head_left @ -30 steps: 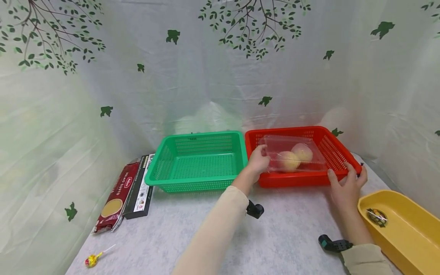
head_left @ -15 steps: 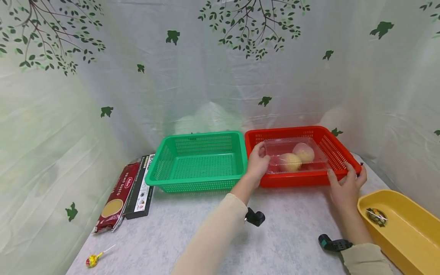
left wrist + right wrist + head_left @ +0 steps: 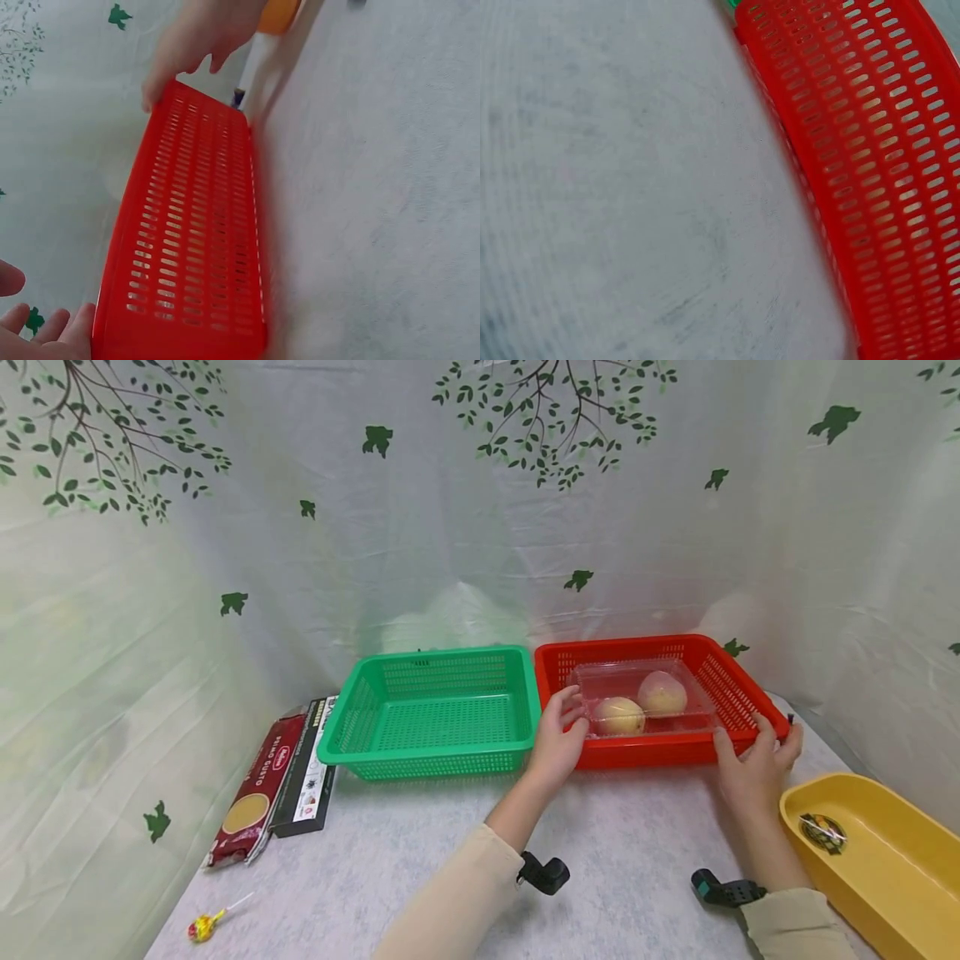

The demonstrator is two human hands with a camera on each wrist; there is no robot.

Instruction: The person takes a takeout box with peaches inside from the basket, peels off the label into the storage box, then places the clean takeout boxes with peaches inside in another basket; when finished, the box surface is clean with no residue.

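Note:
A clear plastic container (image 3: pixel 592 677) with two round, pale yellow-pink fruits (image 3: pixel 619 716) lies in the red basket (image 3: pixel 637 752). Both fruits look like peaches. My left hand (image 3: pixel 557 739) is at the basket's front left corner, its fingers loosely bent and holding nothing. In the left wrist view its fingers (image 3: pixel 56 330) show beside the red rim. At the front right corner my right hand (image 3: pixel 753 768) grips the basket, thumb at the front and fingers over the rim. The right wrist view shows the slotted basket wall (image 3: pixel 870 150), but not the hand.
A green basket (image 3: pixel 431 760) stands left of the red one. Further left lie a dark red packet (image 3: pixel 255 789) and a black box (image 3: pixel 303 785). A lollipop (image 3: pixel 204 927) is at front left. A yellow tray (image 3: pixel 885 860) at right holds a small wrapped item (image 3: pixel 822 833).
My left hand has let go of the clear container and drawn back toward the front. The container has settled lower in the red basket, and one fruit has shifted left. My right hand stays put.

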